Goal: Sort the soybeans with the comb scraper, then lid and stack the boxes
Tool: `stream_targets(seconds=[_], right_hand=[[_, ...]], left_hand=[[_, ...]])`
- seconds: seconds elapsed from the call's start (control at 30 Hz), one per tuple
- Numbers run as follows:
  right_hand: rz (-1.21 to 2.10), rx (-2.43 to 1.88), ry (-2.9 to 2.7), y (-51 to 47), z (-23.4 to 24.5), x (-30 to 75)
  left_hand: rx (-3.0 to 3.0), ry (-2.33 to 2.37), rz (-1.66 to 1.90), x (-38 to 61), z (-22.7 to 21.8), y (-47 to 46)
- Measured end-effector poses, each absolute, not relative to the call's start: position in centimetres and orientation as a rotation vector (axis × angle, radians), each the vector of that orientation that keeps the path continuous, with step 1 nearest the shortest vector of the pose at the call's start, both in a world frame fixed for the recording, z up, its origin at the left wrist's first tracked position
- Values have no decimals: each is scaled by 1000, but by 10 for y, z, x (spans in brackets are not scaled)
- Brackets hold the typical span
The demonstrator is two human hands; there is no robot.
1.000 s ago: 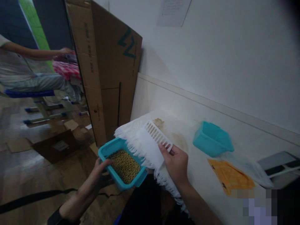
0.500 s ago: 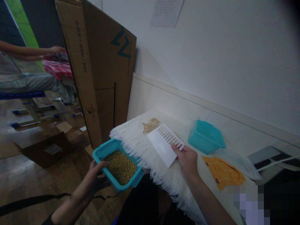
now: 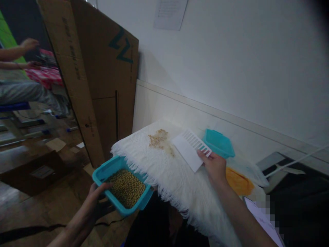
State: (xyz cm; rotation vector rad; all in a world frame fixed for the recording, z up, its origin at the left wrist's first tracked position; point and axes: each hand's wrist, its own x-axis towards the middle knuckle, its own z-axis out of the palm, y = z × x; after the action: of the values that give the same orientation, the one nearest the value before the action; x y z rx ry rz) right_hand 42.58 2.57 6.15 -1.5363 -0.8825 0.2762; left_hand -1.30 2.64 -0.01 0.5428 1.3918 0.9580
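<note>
My left hand [image 3: 99, 199] grips the near left rim of a teal plastic bin [image 3: 120, 207], thumb inside over the edge. Round greenish-yellow beans [image 3: 127, 188] cover the bin's bottom; it hangs at the fringed edge of a white cloth [image 3: 180, 178]. In my right hand [image 3: 214, 164] is a flat white slotted scoop [image 3: 189, 152], pinched at its slotted end and held above the cloth. Left of the scoop, a patch of small tan crumbs [image 3: 158, 138] lies scattered on the cloth. A second teal bin [image 3: 218, 144] stands behind my right hand.
An orange cloth [image 3: 239, 181] and a clear plastic bag [image 3: 253, 171] lie right of my right forearm. A tall cardboard box [image 3: 102, 68] rises at the left, before the white wall [image 3: 218, 61]. Beyond it, another person's arms [image 3: 17, 56] show. An opened carton [image 3: 36, 168] sits on the floor.
The scoop has moved right and away from the crumbs, uncovering more of them. My view has shifted to the right. The left hand still holds the bin. The other person's hand has lifted.
</note>
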Motion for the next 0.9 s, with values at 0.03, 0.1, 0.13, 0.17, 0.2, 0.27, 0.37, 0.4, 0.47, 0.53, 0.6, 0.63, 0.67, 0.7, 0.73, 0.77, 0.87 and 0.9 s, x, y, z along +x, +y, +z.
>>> stream_targets(seconds=[0.03, 0.1, 0.13, 0.17, 0.2, 0.27, 0.37, 0.4, 0.47, 0.53, 0.6, 0.63, 0.67, 0.7, 0.73, 0.77, 0.87, 0.9], right_hand=[[240, -1550, -929, 28, 63, 423], [175, -1583, -1041, 32, 62, 414], [134, -1601, -1091, 33, 61, 408], [87, -1617, -1133, 35, 60, 401], [42, -1631, -1167, 35, 59, 394], [-14, -1647, -1224, 35, 57, 382], [-20, -1634, -1272, 32, 58, 369], [-11, -1624, -1279, 31, 59, 367], [16, -1605, -1285, 30, 62, 364], [41, -1590, -1287, 31, 65, 363], [52, -1580, -1294, 32, 68, 364], [57, -1577, -1299, 33, 69, 364], [64, -1576, -1304, 34, 70, 365], [73, -1578, -1307, 35, 70, 366], [83, -1583, -1310, 36, 70, 367], [93, -1589, -1312, 36, 69, 369], [117, -1607, -1312, 36, 67, 374], [125, -1606, -1310, 35, 66, 375]], left_hand=[[531, 1394, 951, -11, -1, 26], [502, 1392, 931, -8, -3, 25], [492, 1391, 923, -7, -4, 24], [487, 1391, 917, -5, -5, 24], [486, 1392, 913, -4, -6, 24], [489, 1391, 909, -2, -7, 23], [483, 1376, 904, -1, -8, 21], [479, 1367, 902, -1, -7, 20], [478, 1353, 896, -1, -6, 19], [493, 1345, 887, -2, -4, 17], [514, 1343, 886, -2, -2, 16], [520, 1346, 888, -3, -2, 16], [523, 1347, 892, -3, -2, 16], [524, 1349, 895, -3, -3, 16], [523, 1350, 897, -3, -3, 16], [519, 1349, 898, -3, -4, 17], [506, 1345, 891, -3, -5, 17], [506, 1347, 884, -4, -5, 17]])
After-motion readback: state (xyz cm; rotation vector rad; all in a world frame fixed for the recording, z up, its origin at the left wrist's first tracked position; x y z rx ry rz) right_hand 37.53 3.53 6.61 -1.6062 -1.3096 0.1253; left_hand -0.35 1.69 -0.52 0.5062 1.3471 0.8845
